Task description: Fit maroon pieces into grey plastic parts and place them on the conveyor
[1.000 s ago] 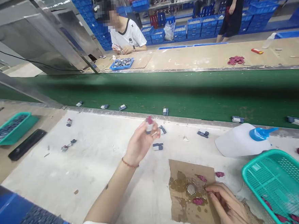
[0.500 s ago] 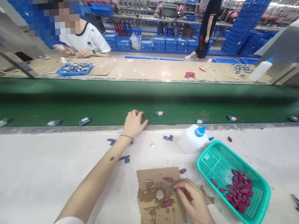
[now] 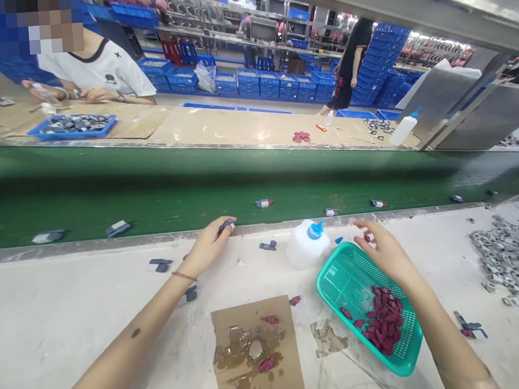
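My left hand (image 3: 210, 242) grips a small dark grey-blue plastic part (image 3: 226, 225) with a pale patch, at the near edge of the green conveyor belt (image 3: 175, 203). My right hand (image 3: 381, 248) reaches over the far right side of the green basket (image 3: 336, 272), fingers apart, beside a small dark red piece (image 3: 368, 237). Dark red pieces (image 3: 386, 322) are heaped in that basket. A white bottle with a blue nozzle (image 3: 305, 247) stands between my hands. Nearer me lies a wet, stained cardboard sheet (image 3: 285, 376) with a bottle cap (image 3: 255, 350) and red pieces on it.
More dark parts (image 3: 118, 228) lie spaced along the belt, others (image 3: 268, 246) on the white table. Grey pieces (image 3: 513, 260) are piled at right. Across the belt, a person in a white shirt (image 3: 99, 69) works beside a blue tray (image 3: 73, 135). Another person stands farther back.
My left hand has drawn back off the belt, a dark part now showing in its fingers. My right hand has left the cardboard and moved right and forward beyond the basket. The view has shifted right.
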### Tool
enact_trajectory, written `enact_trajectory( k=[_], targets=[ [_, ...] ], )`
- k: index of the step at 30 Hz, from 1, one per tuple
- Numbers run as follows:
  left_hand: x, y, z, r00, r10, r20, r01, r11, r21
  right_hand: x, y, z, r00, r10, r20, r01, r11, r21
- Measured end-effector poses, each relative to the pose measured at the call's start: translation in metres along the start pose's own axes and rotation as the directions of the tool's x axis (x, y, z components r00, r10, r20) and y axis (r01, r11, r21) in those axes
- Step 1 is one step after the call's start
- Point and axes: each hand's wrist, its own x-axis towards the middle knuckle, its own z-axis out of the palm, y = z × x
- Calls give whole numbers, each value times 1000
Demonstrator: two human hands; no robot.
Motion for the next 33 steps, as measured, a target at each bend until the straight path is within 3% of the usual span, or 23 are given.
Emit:
enact_trajectory(
  k=[3, 5, 8, 12, 16, 20, 23, 27, 30, 33],
  targets=[
    [-34, 15, 0, 998, -29, 53, 40, 976, -215, 65, 7, 20, 998, -9, 57, 13, 997, -73],
    [-59, 20, -3, 997, -55, 61, 71, 954, -292, 92, 8, 34, 995, -14, 96, 24, 995, -99],
    [-95, 20, -10, 992, -98, 82, 119, 937, -329, 108, 13, 48, 991, -12, 135, 28, 992, -121],
    [-136, 11, -12, 975, -214, 63, 221, 887, -405, 104, 19, 50, 987, -15, 160, 31, 994, -100],
    [-161, 9, -7, 945, -321, 60, 306, 805, -509, 88, 6, 50, 970, -106, 217, 109, 994, -2],
    [-167, 5, 0, 923, -367, 117, 365, 736, -570, 62, -19, 48, 929, -255, 269, 228, 965, 128],
    [-168, 6, 1, 913, -382, 146, 393, 722, -569, 37, -28, 32, 940, -280, 193, 249, 954, 168],
    [-171, 12, -1, 887, -440, 140, 437, 701, -564, -13, -15, -1, 989, -147, 32, 139, 974, 179],
    [-175, 11, 0, 875, -459, 155, 462, 694, -552, -55, 7, -9, 973, -140, 184, 122, 987, 105],
    [-177, 6, 5, 878, -447, 170, 465, 714, -524, -90, 30, 3, 953, -136, 270, 140, 990, 3]
  ],
)
